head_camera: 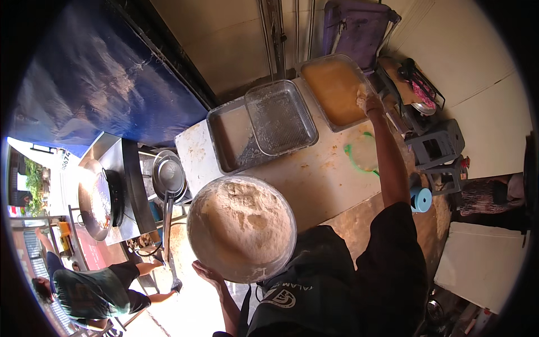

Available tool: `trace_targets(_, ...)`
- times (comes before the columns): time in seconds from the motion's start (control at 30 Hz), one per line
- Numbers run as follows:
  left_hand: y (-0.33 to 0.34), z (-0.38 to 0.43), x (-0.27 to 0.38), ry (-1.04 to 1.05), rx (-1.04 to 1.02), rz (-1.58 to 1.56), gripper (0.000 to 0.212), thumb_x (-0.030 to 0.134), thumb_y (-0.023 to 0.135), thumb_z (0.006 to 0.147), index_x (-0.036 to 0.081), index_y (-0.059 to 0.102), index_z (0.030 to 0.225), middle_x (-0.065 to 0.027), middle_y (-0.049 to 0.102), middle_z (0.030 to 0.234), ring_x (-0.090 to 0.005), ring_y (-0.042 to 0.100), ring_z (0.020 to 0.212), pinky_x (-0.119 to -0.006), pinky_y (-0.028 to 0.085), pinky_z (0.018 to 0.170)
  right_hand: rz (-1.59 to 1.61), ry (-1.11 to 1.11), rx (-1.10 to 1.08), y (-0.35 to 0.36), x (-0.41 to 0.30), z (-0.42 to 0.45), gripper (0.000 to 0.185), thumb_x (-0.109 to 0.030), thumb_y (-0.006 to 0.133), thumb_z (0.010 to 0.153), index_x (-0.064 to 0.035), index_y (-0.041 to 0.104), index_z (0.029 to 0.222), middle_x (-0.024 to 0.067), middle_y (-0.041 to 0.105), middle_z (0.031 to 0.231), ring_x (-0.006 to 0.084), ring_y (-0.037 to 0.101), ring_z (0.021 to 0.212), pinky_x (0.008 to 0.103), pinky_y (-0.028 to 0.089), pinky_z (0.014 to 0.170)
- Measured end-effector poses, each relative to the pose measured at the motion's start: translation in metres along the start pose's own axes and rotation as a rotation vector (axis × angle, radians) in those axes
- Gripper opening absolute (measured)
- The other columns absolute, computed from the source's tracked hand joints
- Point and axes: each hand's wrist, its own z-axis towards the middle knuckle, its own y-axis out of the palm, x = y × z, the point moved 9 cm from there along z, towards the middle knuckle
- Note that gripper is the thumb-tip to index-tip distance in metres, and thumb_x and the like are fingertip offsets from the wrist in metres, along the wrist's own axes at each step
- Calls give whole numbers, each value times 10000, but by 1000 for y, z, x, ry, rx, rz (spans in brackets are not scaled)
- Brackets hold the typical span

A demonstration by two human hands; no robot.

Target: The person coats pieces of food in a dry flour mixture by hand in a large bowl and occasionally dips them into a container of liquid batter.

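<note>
A large round bowl [269, 269] holds pale flour [252, 210], heaped and dented, against my apron front. My left hand [208, 274] supports the bowl at its lower left edge, with the fingers on the outer wall. My right hand [368, 104] reaches over the right side of a rectangular metal tray [332, 127] of orange-brown liquid [332, 88]. Pale batter or flour coats those fingers; whether they pinch something cannot be made out. A perforated metal basket [282, 118] rests partly over a second tray [223, 160] with whitish contents.
A green-rimmed round item [362, 151] lies on the stained white table [320, 177]. Strainers [170, 175] and a large wok [94, 202] stand left. Another person [90, 290] is beyond. Grey plastic stools [438, 143] and a light-blue roll-like object [421, 200] are right.
</note>
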Motion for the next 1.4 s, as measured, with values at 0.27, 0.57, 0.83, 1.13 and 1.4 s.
trace_targets(0.27,-3,-3,-2,18,12,-2,431,340,288,970,-30,405,782,-140,372,703,-261,343,651,-379,340,641,984,-265,123,-233,-221,-196,221,-275,505,842,-65,558,887,160,598,841,325,589,778,431,481,689)
trace_targets(0.57,10,-2,0,64,-96,-265,408,359,288,964,10,366,767,-54,322,692,-168,312,652,-309,332,618,583,-586,-323,-117,-435,-329,751,-390,491,835,-52,141,1407,233,190,1424,404,217,1300,500,186,1056)
trace_targets(0.83,12,3,-18,-54,-54,-361,394,306,313,965,-20,415,771,-115,381,636,-215,351,591,-361,329,578,538,-449,-279,-113,-438,-307,960,-460,679,671,-28,204,1385,268,301,1364,419,273,1269,468,216,1058)
trace_targets(1.13,-1,2,3,-85,-36,-343,373,304,318,959,-26,455,852,-199,453,684,-338,428,632,-417,360,621,552,-494,124,-151,-440,-352,732,-202,564,759,-81,217,1392,214,252,1393,389,232,1287,453,201,1065)
trace_targets(1.4,-2,3,-11,-151,-93,-360,294,269,324,958,13,462,912,-229,492,743,-410,466,654,-441,375,591,316,-443,-48,-129,-474,-354,583,-166,510,809,-93,319,1355,181,364,1343,350,323,1247,496,215,1039)
